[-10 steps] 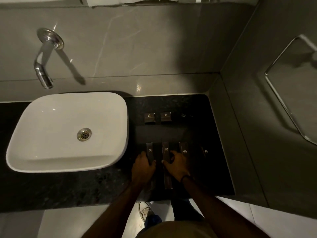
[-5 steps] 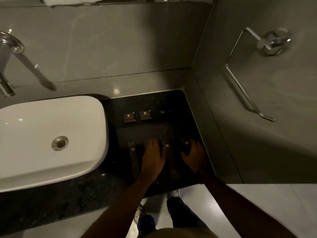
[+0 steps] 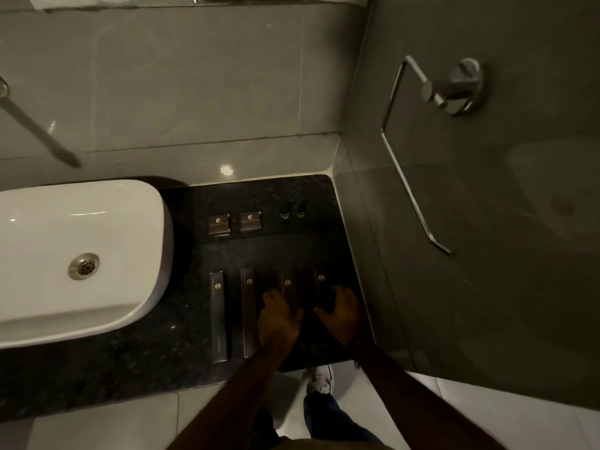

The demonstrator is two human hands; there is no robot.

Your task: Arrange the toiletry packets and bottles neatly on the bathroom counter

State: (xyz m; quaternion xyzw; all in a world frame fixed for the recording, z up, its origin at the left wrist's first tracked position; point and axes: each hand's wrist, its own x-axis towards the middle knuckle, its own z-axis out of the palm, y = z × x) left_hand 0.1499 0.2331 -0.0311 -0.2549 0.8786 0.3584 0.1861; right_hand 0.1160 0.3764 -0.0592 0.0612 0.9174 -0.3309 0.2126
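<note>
Several long dark packets lie side by side on the black counter (image 3: 181,358). The two at the left (image 3: 218,316) (image 3: 248,311) lie free. My left hand (image 3: 280,316) rests on the third long packet (image 3: 287,287), fingers spread over it. My right hand (image 3: 341,311) presses on the fourth long packet (image 3: 320,282) near the counter's right edge. Behind them sit two small square packets (image 3: 219,224) (image 3: 250,220) and two small dark bottles (image 3: 285,211) (image 3: 301,210) with green bands.
A white basin (image 3: 78,254) fills the counter's left side, with a tap just visible at the far left edge. A grey side wall bounds the counter on the right and carries a chrome towel ring (image 3: 451,89). My shoe (image 3: 321,378) shows on the floor below.
The view has swung to the right. Both hands have shifted rightwards along the row, from the first two long packets to the last two. The left two packets now lie free.
</note>
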